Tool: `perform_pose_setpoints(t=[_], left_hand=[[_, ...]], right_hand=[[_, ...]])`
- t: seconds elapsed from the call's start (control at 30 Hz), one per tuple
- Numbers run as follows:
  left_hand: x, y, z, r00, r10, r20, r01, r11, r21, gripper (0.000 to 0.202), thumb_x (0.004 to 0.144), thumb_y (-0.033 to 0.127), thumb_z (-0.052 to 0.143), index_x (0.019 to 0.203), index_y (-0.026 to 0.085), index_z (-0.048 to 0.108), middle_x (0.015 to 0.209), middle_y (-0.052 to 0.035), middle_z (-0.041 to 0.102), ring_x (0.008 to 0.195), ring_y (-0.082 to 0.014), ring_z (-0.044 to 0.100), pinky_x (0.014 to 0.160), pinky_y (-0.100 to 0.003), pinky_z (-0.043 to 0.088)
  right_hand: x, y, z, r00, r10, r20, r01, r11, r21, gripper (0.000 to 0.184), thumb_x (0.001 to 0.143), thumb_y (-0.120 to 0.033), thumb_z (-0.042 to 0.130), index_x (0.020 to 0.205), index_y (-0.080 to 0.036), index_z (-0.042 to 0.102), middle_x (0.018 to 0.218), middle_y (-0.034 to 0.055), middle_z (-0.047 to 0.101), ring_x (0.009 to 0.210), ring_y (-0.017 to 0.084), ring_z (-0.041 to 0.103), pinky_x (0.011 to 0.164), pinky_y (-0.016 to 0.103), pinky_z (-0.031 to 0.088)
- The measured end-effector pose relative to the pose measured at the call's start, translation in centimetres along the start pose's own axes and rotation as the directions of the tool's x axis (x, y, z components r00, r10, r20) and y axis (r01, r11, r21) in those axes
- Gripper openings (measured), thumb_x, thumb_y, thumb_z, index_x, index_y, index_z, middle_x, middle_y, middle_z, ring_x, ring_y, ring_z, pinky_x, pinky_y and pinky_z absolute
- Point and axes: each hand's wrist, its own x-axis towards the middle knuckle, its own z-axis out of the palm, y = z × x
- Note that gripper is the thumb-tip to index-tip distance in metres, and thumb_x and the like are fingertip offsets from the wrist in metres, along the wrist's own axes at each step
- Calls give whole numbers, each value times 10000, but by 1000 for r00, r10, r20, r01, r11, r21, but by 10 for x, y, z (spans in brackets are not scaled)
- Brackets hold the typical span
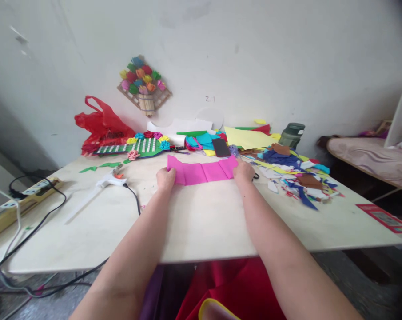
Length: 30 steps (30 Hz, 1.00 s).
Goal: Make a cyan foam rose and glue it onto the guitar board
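A strip of bright pink paper [201, 173], marked by several vertical creases, is stretched out just above or on the table. My left hand [166, 178] is closed on its left end, and my right hand [243, 171] pinches its right end. By the right hand, a small black loop [256, 176] pokes out; the rest of it is hidden. Behind the strip lies a dark phone [221, 147]. To the left of my left hand rests a white glue gun [113, 178] with a long glue stick in it.
Coloured paper scraps [297, 173] are heaped on the right, near a dark green bottle [292, 135]. At the back left stand a red plastic bag [104, 120] and a green piece with paper flowers [144, 146]. A power strip [27, 200] and cables edge the table's left side.
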Motion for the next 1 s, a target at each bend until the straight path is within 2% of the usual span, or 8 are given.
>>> perform_pose_setpoints(t=[0.1, 0.17, 0.23, 0.33, 0.47, 0.8, 0.93, 1.0], left_hand=[[0, 1, -1, 1000, -2, 13, 2, 999, 37, 218, 624, 310, 503, 643, 136, 634, 557, -93, 577, 612, -226, 567, 559, -278, 375], [1, 1, 0, 1000, 4, 17, -5, 999, 47, 222, 627, 317, 510, 640, 135, 637, 557, -98, 580, 620, -232, 575, 566, -280, 379], [3, -1, 1, 1000, 10, 17, -11, 999, 50, 225, 626, 321, 514, 639, 134, 639, 571, -109, 590, 630, -240, 583, 573, -284, 383], [6, -4, 3, 1000, 15, 20, -16, 999, 46, 222, 621, 323, 517, 642, 137, 638, 593, -119, 604, 637, -248, 591, 576, -287, 387], [8, -5, 3, 1000, 19, 12, -20, 998, 52, 215, 614, 330, 516, 619, 146, 626, 582, -120, 597, 626, -252, 587, 572, -294, 384], [9, -7, 5, 1000, 21, 19, -22, 996, 82, 306, 635, 349, 495, 711, 109, 670, 618, -129, 622, 651, -246, 600, 583, -283, 399], [10, -7, 5, 999, 15, 44, -21, 990, 141, 372, 657, 355, 464, 787, 83, 682, 677, -142, 647, 684, -247, 614, 586, -277, 410], [10, -7, 5, 999, 13, 49, -20, 988, 152, 387, 661, 353, 456, 813, 80, 684, 703, -146, 656, 696, -246, 619, 585, -275, 415]], right_hand=[[1, 2, 2, 998, 62, -27, -63, 998, -7, 415, 780, -155, 432, 1151, -200, 615, 1164, 131, 594, 1007, 244, 565, 834, 342, 395], [1, 1, 3, 995, 5, -98, -8, 1000, -26, 386, 763, -183, 465, 1109, -173, 638, 1248, 129, 540, 1075, 258, 514, 898, 361, 353], [0, -2, 2, 988, -76, -136, 70, 996, -49, 361, 771, -222, 474, 1078, -160, 654, 1238, 130, 546, 1107, 273, 475, 930, 389, 316], [-1, -7, 1, 985, -173, -31, 169, 982, -85, 331, 781, -262, 482, 1021, -151, 681, 1118, 142, 612, 1080, 285, 481, 918, 414, 307], [-3, -13, 2, 974, -208, 94, 220, 966, -138, 311, 759, -275, 507, 979, -158, 694, 1092, 133, 629, 1067, 289, 501, 895, 415, 323], [-2, -16, -2, 973, -121, 194, 159, 969, -191, 293, 750, -221, 537, 994, -143, 678, 1012, 149, 667, 1020, 244, 588, 863, 342, 390], [-2, -14, -3, 981, -64, 186, 88, 989, -122, 300, 810, -269, 504, 1029, -145, 667, 1036, 167, 656, 1026, 237, 590, 843, 316, 420], [0, -10, -4, 992, -36, 121, 47, 995, -86, 306, 825, -252, 470, 1030, -145, 670, 1068, 172, 638, 1040, 245, 580, 840, 327, 429]])
